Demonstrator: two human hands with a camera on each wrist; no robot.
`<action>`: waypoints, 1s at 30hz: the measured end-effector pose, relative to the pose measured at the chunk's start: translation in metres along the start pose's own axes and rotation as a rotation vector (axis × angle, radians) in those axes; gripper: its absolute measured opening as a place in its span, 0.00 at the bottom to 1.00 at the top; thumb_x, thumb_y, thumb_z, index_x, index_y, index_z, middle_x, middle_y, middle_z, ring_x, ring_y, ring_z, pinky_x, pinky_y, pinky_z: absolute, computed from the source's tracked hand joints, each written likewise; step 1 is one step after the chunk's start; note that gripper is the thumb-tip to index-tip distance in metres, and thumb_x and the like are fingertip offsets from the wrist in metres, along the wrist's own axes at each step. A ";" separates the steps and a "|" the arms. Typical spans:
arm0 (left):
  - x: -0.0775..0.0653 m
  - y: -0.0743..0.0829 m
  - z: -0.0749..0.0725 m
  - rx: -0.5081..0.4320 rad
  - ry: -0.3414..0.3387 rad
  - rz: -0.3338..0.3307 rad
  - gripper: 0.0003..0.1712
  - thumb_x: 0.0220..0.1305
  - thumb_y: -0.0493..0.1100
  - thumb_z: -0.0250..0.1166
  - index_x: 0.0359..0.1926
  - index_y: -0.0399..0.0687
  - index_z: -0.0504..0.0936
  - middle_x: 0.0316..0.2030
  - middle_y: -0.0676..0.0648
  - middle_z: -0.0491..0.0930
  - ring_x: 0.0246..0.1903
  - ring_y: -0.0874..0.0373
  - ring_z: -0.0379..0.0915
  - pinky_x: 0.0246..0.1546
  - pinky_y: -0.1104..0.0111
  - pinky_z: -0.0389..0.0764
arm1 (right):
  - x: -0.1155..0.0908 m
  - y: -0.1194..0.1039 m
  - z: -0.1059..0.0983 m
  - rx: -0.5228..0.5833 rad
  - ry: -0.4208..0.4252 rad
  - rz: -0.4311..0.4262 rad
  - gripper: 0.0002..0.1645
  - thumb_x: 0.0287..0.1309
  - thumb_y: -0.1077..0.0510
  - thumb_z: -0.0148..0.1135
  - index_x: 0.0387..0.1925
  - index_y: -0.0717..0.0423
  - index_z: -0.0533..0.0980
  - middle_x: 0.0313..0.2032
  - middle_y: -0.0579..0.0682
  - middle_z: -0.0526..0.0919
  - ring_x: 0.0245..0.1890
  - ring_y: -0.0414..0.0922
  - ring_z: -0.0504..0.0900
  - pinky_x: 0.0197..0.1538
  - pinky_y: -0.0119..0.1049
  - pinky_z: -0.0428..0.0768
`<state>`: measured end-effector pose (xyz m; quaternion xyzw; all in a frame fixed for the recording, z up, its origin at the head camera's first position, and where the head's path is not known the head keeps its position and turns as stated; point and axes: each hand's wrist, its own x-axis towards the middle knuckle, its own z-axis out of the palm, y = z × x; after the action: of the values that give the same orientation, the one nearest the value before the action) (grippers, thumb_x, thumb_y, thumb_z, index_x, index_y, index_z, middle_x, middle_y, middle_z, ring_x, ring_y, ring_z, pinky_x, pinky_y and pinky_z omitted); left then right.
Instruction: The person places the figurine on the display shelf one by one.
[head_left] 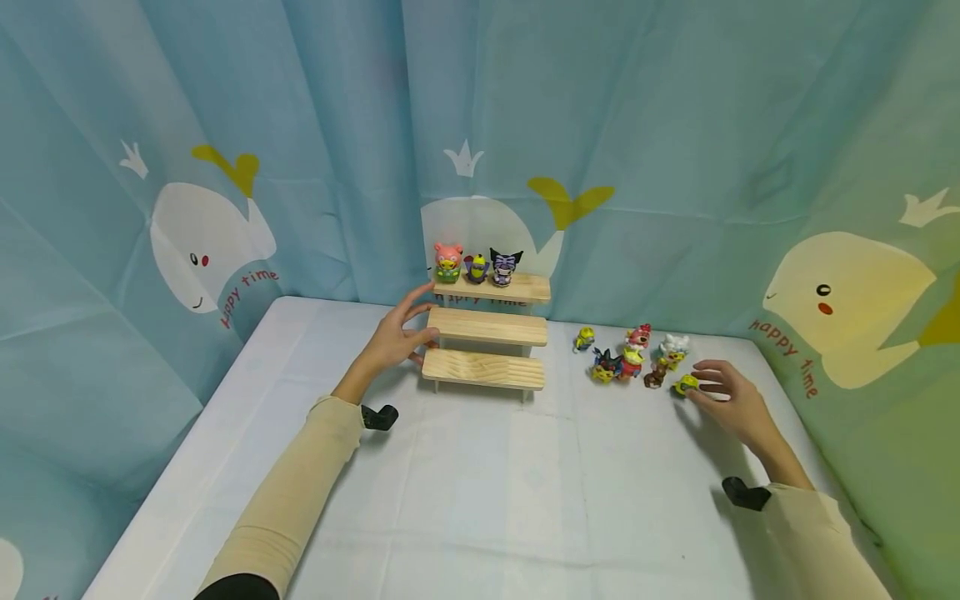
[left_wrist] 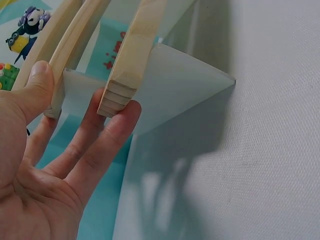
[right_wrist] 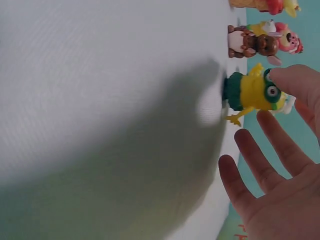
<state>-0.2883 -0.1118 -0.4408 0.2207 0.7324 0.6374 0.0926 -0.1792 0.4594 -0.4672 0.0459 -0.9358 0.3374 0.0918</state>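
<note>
A three-tier wooden display stand (head_left: 487, 327) with clear side supports stands on the table, three small figures on its top tier: a pink-hooded one (head_left: 448, 263), a yellow-and-purple one (head_left: 476, 268) and a purple-black one (head_left: 505, 267). My left hand (head_left: 392, 335) grips the stand's left end; in the left wrist view the thumb (left_wrist: 42, 75) lies on one tier while fingertips touch the ends of the tiers. At the right, my right hand (head_left: 738, 407) pinches the head of a yellow minion figure (right_wrist: 254, 92) in a green skirt between thumb and forefinger, its other fingers spread.
Left of the minion several figures stand close together, among them a brown one (head_left: 654, 378), a white-topped one (head_left: 673, 350), a red-topped one (head_left: 637, 337) and a dark-eared one (head_left: 605, 367). A small yellow figure (head_left: 584, 338) stands nearer the stand. Blue curtains (head_left: 360, 150) border the white table (head_left: 480, 483).
</note>
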 end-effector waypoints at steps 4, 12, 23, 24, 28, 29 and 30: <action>0.001 0.000 0.000 0.007 -0.009 0.013 0.46 0.73 0.36 0.65 0.82 0.61 0.53 0.76 0.31 0.56 0.37 0.38 0.87 0.32 0.28 0.78 | 0.000 0.004 0.003 0.009 -0.011 0.015 0.27 0.67 0.61 0.69 0.62 0.64 0.71 0.56 0.74 0.79 0.41 0.20 0.74 0.38 0.15 0.75; 0.001 0.000 0.000 0.013 -0.008 0.016 0.45 0.73 0.37 0.65 0.82 0.63 0.53 0.76 0.31 0.56 0.37 0.38 0.87 0.33 0.28 0.78 | 0.000 0.005 0.005 -0.012 -0.022 0.043 0.23 0.69 0.60 0.67 0.60 0.64 0.73 0.55 0.74 0.80 0.47 0.55 0.85 0.38 0.16 0.75; -0.001 0.002 0.001 -0.003 -0.006 -0.002 0.45 0.73 0.37 0.65 0.82 0.65 0.53 0.76 0.32 0.57 0.42 0.32 0.85 0.36 0.27 0.77 | 0.000 0.007 0.006 -0.024 -0.041 0.077 0.22 0.71 0.56 0.65 0.61 0.62 0.73 0.57 0.73 0.79 0.51 0.70 0.82 0.39 0.18 0.75; -0.001 0.002 0.001 -0.004 -0.006 -0.004 0.45 0.73 0.37 0.65 0.82 0.65 0.53 0.76 0.33 0.57 0.42 0.32 0.85 0.36 0.26 0.77 | 0.000 0.006 0.006 -0.026 -0.042 0.078 0.23 0.71 0.56 0.65 0.61 0.62 0.73 0.57 0.72 0.79 0.51 0.70 0.82 0.39 0.18 0.75; -0.001 0.002 0.001 -0.003 -0.003 -0.013 0.45 0.73 0.37 0.65 0.82 0.66 0.54 0.77 0.33 0.57 0.43 0.32 0.85 0.36 0.26 0.77 | 0.000 0.005 0.007 -0.033 -0.039 0.085 0.23 0.71 0.56 0.66 0.60 0.61 0.73 0.57 0.72 0.79 0.51 0.69 0.82 0.40 0.23 0.78; -0.001 0.003 0.001 -0.002 -0.002 -0.015 0.45 0.73 0.37 0.65 0.82 0.66 0.54 0.76 0.33 0.57 0.43 0.33 0.85 0.36 0.26 0.77 | 0.001 0.005 0.007 -0.034 -0.038 0.084 0.22 0.70 0.56 0.66 0.60 0.61 0.73 0.57 0.72 0.79 0.51 0.69 0.82 0.40 0.24 0.79; -0.001 0.003 0.001 0.000 -0.001 -0.016 0.45 0.73 0.37 0.65 0.82 0.66 0.54 0.76 0.33 0.57 0.42 0.33 0.85 0.35 0.26 0.77 | 0.001 0.005 0.007 -0.034 -0.038 0.082 0.22 0.70 0.56 0.66 0.60 0.61 0.73 0.57 0.72 0.79 0.51 0.69 0.82 0.40 0.25 0.79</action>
<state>-0.2859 -0.1111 -0.4387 0.2152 0.7341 0.6365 0.0983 -0.1814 0.4585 -0.4755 0.0122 -0.9439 0.3242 0.0606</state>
